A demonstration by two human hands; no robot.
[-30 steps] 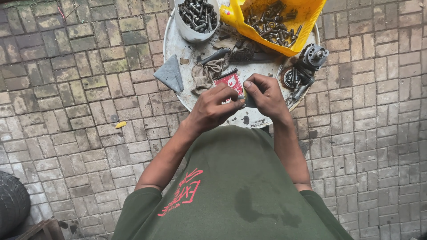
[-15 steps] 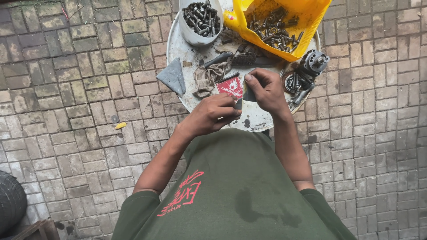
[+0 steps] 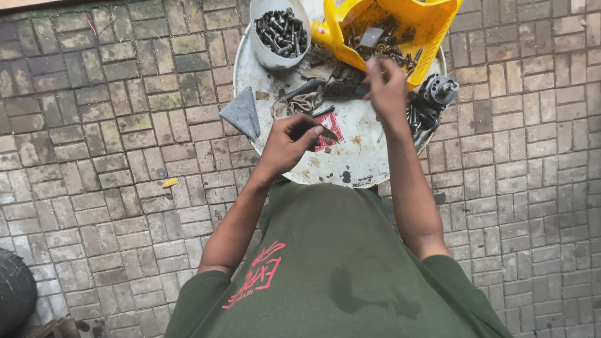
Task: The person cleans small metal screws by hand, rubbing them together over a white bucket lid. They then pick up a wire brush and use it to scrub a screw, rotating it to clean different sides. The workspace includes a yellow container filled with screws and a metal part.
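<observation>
Head view: right hand (image 3: pixel 386 84) raised, fingers (image 3: pixel 375 67) perhaps pinched.

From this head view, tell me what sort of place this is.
Probably an outdoor repair spot, a mechanic's yard perhaps. The ground is brick paving, a round metal tabletop bears a white tub of bolts and a yellow bin of hardware, and a tyre lies at the edge.
</observation>
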